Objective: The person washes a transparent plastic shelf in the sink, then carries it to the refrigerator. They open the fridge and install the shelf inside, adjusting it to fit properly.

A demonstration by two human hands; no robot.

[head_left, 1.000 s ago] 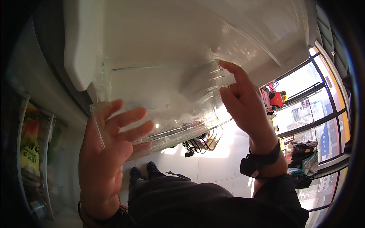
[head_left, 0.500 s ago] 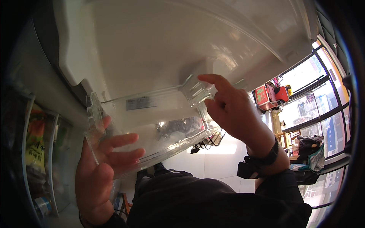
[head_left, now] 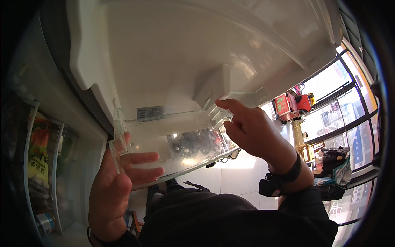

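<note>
A clear plastic fridge door bin hangs between my two hands in front of the white inner door panel. My left hand grips the bin's left end, thumb outside and fingers reaching under and behind the clear wall. At the other end my right hand pinches the ribbed right wall between thumb and index finger. Light and dark patches show through the bin's see-through plastic. A small printed label on the panel sits just above the bin's back rim. A moulded bump stands out from the panel near my right hand.
At the left is the fridge interior with clear-fronted compartments, one holding a yellow-and-orange bag. Pale floor tiles lie below. Right of me are a red box, dark bags and tall windows.
The bin and both hands have moved down, the left end also shifting right. The panel's label, earlier seen through the bin, now shows above its back rim.
</note>
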